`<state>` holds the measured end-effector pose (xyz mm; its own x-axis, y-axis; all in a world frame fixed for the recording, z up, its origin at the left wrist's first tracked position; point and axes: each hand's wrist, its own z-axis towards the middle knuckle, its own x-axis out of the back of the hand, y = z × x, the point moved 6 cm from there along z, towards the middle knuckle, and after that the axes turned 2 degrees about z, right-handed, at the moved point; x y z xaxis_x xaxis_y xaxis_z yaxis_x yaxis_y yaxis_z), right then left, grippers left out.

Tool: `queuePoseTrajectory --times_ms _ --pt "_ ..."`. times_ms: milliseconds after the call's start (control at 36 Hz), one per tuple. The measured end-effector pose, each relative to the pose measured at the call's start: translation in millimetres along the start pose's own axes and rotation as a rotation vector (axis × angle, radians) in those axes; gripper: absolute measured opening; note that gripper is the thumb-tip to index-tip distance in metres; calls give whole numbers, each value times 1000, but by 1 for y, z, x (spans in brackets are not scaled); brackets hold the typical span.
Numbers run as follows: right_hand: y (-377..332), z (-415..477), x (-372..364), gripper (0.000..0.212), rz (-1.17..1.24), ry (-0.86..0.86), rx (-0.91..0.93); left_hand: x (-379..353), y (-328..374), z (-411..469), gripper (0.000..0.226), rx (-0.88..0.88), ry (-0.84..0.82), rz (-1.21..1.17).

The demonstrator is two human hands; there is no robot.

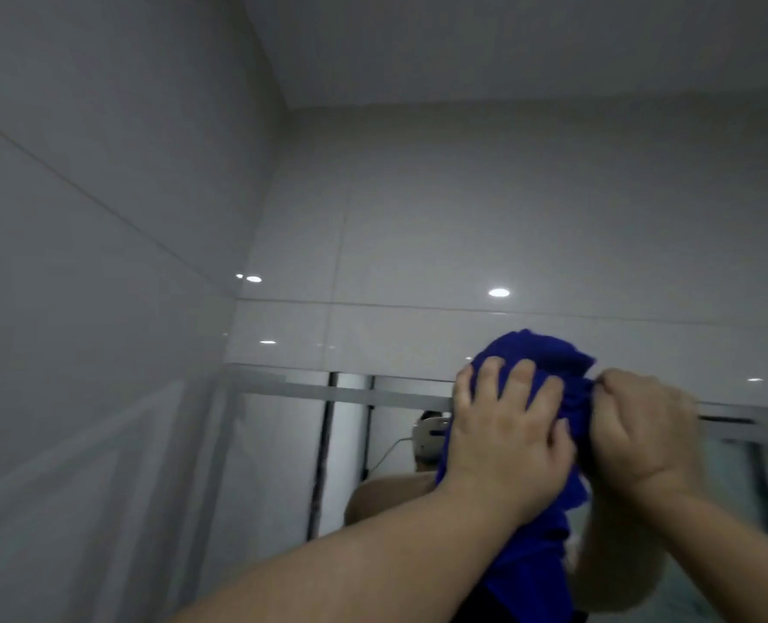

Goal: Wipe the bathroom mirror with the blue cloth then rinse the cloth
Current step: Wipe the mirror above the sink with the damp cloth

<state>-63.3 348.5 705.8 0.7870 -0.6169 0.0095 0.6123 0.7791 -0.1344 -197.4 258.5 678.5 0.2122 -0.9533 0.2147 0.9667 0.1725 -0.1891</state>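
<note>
The blue cloth (pixel 537 355) is bunched against the top edge of the mirror (pixel 283 447), its upper folds lapping over onto the glossy wall tiles (pixel 418 227) above, while a long tail of it hangs down the glass. The left hand (pixel 505 436) lies on it with fingers spread, pressing it flat to the mirror. Just beside it, the right hand (pixel 638 427) pinches a gathered fold at the cloth's right side with curled fingers. In the glass, a bare shoulder shows behind the arms.
</note>
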Motion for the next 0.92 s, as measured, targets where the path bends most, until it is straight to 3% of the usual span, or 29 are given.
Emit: queuePoseTrajectory --times_ms 167,222,361,417,500,583,667,778,917 --pt "48 6 -37 43 29 -40 16 7 -21 -3 45 -44 55 14" --pt "45 1 -31 38 50 10 74 13 -42 -6 44 -27 118 10" --pt "53 -3 -48 42 -26 0 36 43 -141 -29 41 83 225 75" --pt "38 -13 -33 37 -20 -6 36 57 -192 -42 40 153 235 119" --pt "-6 -10 8 38 9 -25 -109 78 -268 -57 39 281 215 187" --pt "42 -11 -38 37 -34 -37 4 91 -303 -66 40 332 170 181" --pt "64 -10 -68 49 -26 -88 79 90 -295 -61 37 418 188 172" --pt "-28 -8 17 36 -140 -11 -53 84 -259 -53 28 606 289 150" --pt "-22 -5 9 31 -145 -6 -58 41 -135 -25 29 441 316 124"
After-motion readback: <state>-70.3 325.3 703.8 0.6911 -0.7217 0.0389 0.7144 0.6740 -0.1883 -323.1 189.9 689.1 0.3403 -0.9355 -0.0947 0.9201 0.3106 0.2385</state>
